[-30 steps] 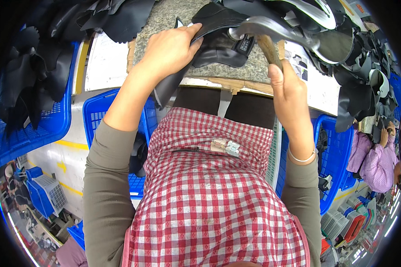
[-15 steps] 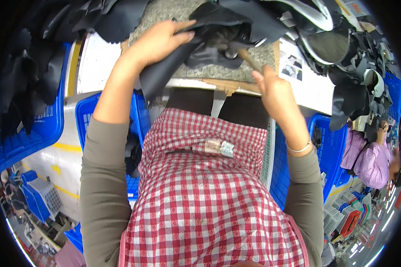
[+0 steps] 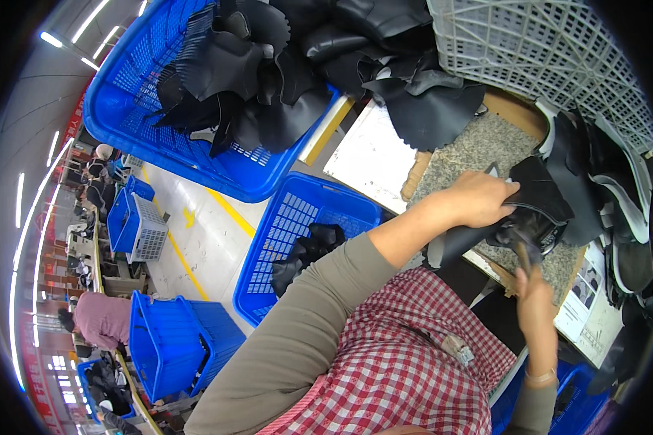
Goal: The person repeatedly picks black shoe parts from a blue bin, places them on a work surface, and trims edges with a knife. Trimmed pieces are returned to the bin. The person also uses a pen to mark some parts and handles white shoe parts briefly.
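The left hand (image 3: 479, 199) lies palm down on a black leather piece (image 3: 540, 196), fingers curled over its edge and pressing it onto the speckled stone slab (image 3: 479, 148) set on the bench (image 3: 519, 109). The right hand (image 3: 533, 286) is clenched around the handle of a hammer (image 3: 524, 250), whose head sits just beside the lower edge of the leather, close under the left hand's fingers; whether it touches the leather cannot be told.

A heap of black leather cut-outs (image 3: 421, 94) spills over the slab's far side, and more black and white pieces (image 3: 617, 196) crowd in from the right, hemming in the working spot. A grey lattice crate (image 3: 544, 51) stands behind them. A white sheet (image 3: 374, 156) lies left of the slab. Below the bench edge a blue basket (image 3: 297, 232) holds a few dark scraps, and a larger blue basket (image 3: 174, 130) full of black leather sits further left. A person in a pink top (image 3: 101, 319) bends beside another blue bin (image 3: 174, 344) on the floor.
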### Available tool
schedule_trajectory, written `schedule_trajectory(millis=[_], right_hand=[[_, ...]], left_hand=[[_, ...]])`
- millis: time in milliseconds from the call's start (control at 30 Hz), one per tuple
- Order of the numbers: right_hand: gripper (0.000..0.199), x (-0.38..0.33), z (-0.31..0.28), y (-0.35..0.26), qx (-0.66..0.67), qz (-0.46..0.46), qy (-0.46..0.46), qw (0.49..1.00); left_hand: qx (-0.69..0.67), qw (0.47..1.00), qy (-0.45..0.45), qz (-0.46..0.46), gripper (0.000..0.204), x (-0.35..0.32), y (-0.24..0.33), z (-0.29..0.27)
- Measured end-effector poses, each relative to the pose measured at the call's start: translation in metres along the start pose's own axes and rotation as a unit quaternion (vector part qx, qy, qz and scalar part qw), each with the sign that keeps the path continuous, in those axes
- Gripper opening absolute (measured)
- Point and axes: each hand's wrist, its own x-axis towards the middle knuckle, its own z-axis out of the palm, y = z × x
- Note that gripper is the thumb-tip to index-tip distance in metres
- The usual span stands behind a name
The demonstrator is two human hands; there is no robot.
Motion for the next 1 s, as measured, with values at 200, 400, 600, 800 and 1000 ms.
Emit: schedule_trajectory(millis=[200,400,600,800,1000], right_hand=[[0.04,-0.036,0.005,0.012,0.088,-0.11,-0.049,0.989],[0.037,-0.048,-0.035,0.028,0.14,-0.035,-0.05,0.988],[0.018,-0.011,-0.015,0.03,0.226,-0.05,0.006,0.973],[0.007,-0.024,-0.012,0.03,0.388,0.133,-0.171,0.896],[0.006,-0.029,-0.006,0.042,0.468,0.214,-0.174,0.84]], left_hand=[[0.094,0.977,0.164,-0.098,0.062,-0.128,0.016,-0.025],[0.294,0.827,-0.079,-0.473,0.074,-0.306,-0.003,-0.112],[0.239,0.899,0.367,-0.014,0.054,-0.118,-0.061,-0.14],[0.419,0.814,0.374,-0.145,0.046,0.107,-0.153,-0.185],[0.365,0.839,0.297,-0.275,0.038,0.07,-0.181,-0.253]])
